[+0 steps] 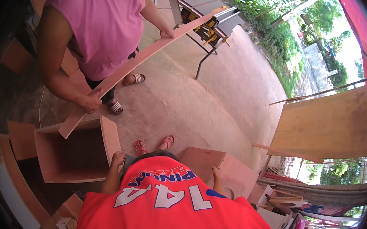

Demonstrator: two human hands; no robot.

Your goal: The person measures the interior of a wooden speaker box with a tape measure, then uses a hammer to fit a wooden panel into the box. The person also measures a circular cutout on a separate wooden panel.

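My left hand is beside the near right corner of an open plywood box, its fingers curled; whether they grip anything is hidden. My right hand hangs over a closed wooden box on my right, its fingers mostly out of sight. Across from me, a co-worker in a pink sleeveless top holds a long wooden board with both hands. One end of that board sits over the open box's far rim, and the other reaches toward a table saw.
Concrete floor spreads between me and the saw. A tan panel stands at the right, above a wire fence. Wood panels lean at the left, and mixed offcuts lie at the lower right.
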